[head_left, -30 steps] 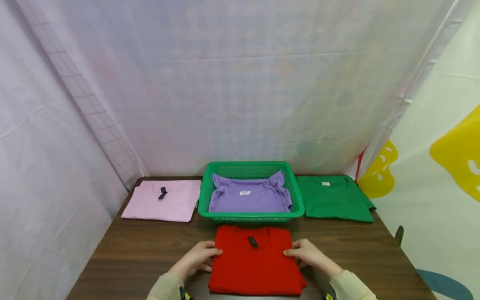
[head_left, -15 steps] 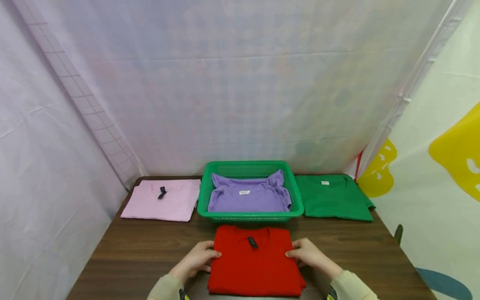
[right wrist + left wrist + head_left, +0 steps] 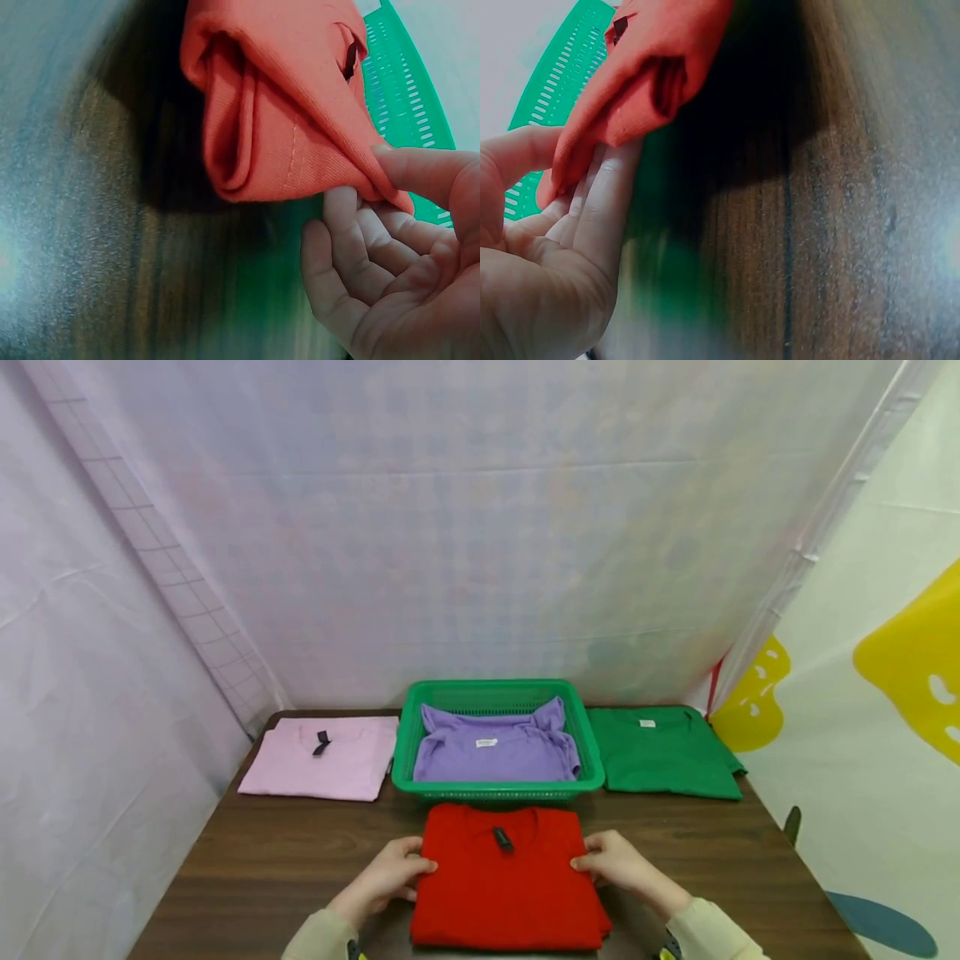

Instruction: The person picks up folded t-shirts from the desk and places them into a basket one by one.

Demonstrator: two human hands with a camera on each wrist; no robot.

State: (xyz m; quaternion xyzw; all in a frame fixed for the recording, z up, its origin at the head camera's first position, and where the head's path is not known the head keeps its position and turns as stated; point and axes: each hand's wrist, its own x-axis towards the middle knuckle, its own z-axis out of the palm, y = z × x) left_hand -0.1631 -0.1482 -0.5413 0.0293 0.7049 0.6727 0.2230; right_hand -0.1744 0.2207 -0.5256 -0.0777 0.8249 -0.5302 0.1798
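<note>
A folded red T-shirt [image 3: 510, 893] with a black neck tag lies between my two hands in the head view. My left hand [image 3: 388, 872] pinches its left edge, thumb on top and fingers underneath. On the opposite edge, my right hand [image 3: 618, 867] grips the shirt the same way. Both wrist views show the shirt's folded layers, with a dark shadow on the table below. Just behind it stands a green plastic basket [image 3: 498, 791], in which a folded purple T-shirt [image 3: 495, 760] lies.
Left of the basket is a folded pink T-shirt [image 3: 322, 760] with a black tag. A folded green T-shirt [image 3: 663, 756] lies to the right of it. All rest on a dark wooden table [image 3: 247, 860], with pale curtains [image 3: 480, 543] around its back and sides.
The red T-shirt has risen slightly and come a touch nearer the basket, both hands moving with it. The head view has shifted a little; the other shirts and the basket stay put.
</note>
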